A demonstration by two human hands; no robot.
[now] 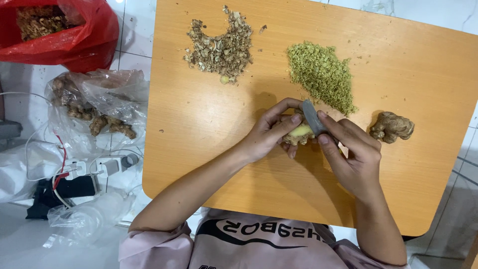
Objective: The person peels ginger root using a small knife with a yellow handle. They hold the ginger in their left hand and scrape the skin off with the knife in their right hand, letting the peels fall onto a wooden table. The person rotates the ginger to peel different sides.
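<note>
A small knobbly piece of ginger (pixel 297 134) is held above the middle of an orange wooden table (pixel 209 124), seen from overhead. It is pinched in the left hand (pixel 271 132), thumb on top and fingers curled beneath. A short grey knife blade (pixel 313 119) is gripped in the right hand (pixel 351 154), fingers closed round it, and is laid against the root where pale yellow flesh is bared. The ginger appears light, hard and stiff, with bumps that offer purchase; the peeled patch is judged moist and slippery, so the skinned, dry end is the safer hold. An unpeeled root (pixel 392 127) lies just right of the hands. Brown peelings (pixel 221 47) and greenish minced bits (pixel 321 74) are heaped further back.
</note>
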